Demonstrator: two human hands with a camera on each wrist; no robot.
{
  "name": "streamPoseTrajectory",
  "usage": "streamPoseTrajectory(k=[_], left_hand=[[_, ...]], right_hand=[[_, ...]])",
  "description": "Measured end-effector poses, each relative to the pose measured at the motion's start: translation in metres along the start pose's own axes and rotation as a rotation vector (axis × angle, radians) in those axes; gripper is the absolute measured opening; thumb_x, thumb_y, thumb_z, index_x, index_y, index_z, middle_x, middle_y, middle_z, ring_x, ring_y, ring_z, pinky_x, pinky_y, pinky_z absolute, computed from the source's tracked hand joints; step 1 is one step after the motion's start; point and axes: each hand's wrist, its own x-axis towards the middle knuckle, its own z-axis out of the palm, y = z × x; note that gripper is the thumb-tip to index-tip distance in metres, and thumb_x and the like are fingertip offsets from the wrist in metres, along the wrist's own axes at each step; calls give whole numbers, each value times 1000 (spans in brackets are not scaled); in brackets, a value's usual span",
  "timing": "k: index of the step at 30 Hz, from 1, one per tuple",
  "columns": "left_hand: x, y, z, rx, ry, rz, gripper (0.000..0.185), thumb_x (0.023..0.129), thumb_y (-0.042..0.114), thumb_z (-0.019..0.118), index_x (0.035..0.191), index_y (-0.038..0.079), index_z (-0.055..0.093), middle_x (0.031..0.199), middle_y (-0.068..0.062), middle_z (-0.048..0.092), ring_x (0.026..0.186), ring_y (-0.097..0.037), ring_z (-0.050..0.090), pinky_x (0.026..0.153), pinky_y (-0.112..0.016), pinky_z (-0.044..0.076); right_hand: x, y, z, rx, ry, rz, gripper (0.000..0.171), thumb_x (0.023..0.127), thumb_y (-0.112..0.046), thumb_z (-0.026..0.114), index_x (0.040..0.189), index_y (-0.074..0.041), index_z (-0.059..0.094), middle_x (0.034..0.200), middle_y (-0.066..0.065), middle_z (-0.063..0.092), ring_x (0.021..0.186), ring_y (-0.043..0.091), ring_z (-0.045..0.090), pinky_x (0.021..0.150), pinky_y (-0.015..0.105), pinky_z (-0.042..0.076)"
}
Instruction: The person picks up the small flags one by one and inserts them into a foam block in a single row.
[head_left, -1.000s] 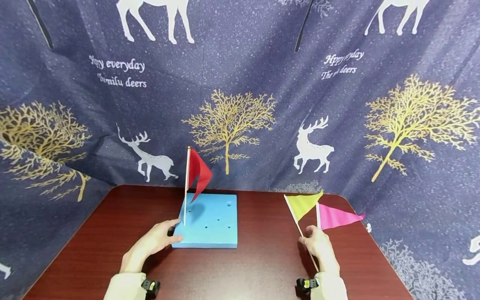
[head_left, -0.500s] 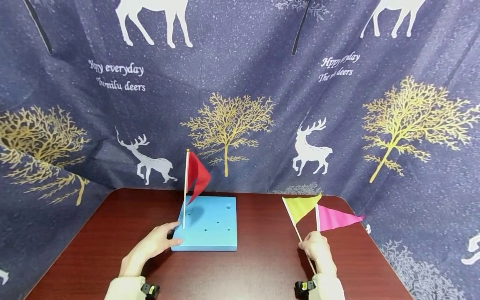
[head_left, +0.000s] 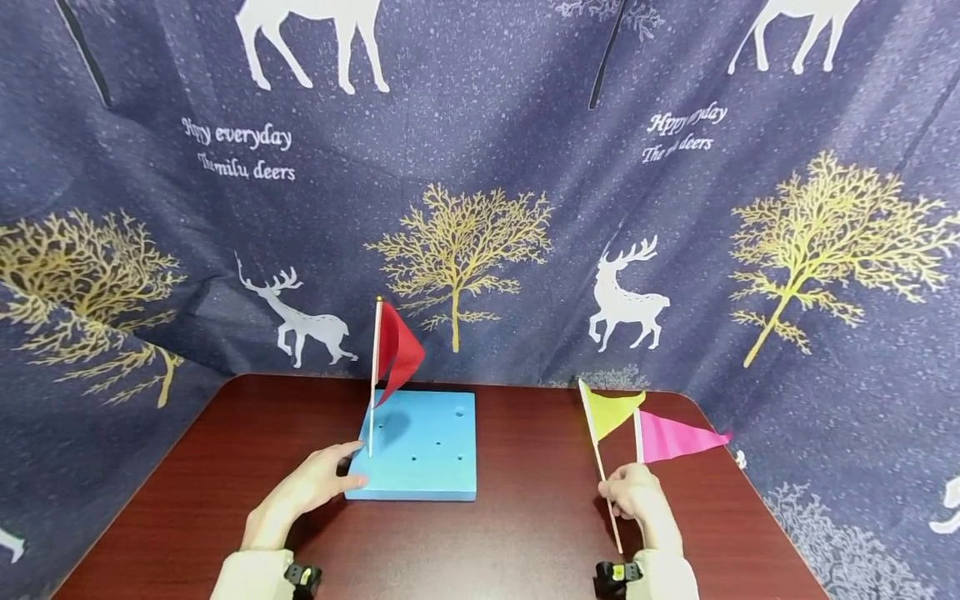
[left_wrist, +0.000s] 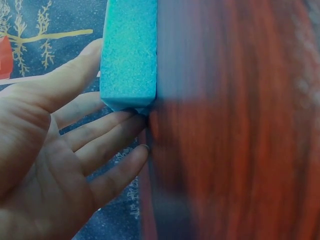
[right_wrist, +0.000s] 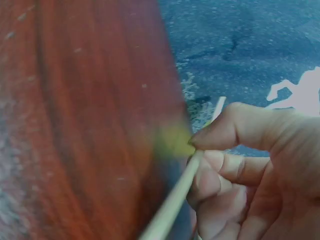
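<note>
A light blue foam block (head_left: 431, 475) with several small holes lies on the table, and a red flag (head_left: 397, 354) stands upright in it near its left edge. My left hand (head_left: 311, 483) rests at the block's left edge. In the left wrist view its thumb and nearly straight fingers lie about the block's corner (left_wrist: 129, 55). My right hand (head_left: 633, 493) pinches the stick of a yellow flag (head_left: 611, 414) between thumb and fingers. The stick (right_wrist: 175, 197) crosses the right wrist view at a slant. Just behind the right hand lies a pink flag (head_left: 678, 437), its lower stick hidden.
The dark red-brown wooden table (head_left: 525, 517) reaches back to a blue cloth (head_left: 495, 117) printed with deer and trees. Its right edge runs beyond the pink flag.
The yellow flag has turned in my right hand: its top has swung right and its stick's lower end left, making it steeper. The left hand, block and red flag stay put.
</note>
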Motion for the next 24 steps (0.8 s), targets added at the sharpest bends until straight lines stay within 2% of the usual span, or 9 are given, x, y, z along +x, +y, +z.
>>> streamPoseTrajectory(k=[6,10,17,24], left_hand=[[0,-1,0,29,-6,26,67,83,26,79,135,-6,52,125,-24,59,102,-31,62,77,-39,53],[0,1,-1,6,3,-8,67,81,24,80,136,-4,53,124,-22,59,98,-27,62,72,-36,53],[1,3,-2,-7,6,-21,68,81,23,81,137,-4,52,121,-21,61,88,-22,62,67,-33,51],[0,2,-1,2,4,-17,69,81,24,80,137,-5,52,123,-22,60,95,-24,63,73,-36,52]], right_hand=[[0,-1,-3,173,4,-15,4,76,3,63,72,4,63,55,6,57,46,16,55,45,25,45],[2,-6,-5,282,16,-28,4,78,5,62,79,10,62,60,9,60,49,17,58,48,26,49],[7,-9,-9,365,50,-50,9,81,8,61,87,14,61,66,9,62,54,17,60,52,24,52],[6,-18,-13,455,81,-85,10,84,10,61,92,17,59,68,12,63,55,15,60,55,25,54]])
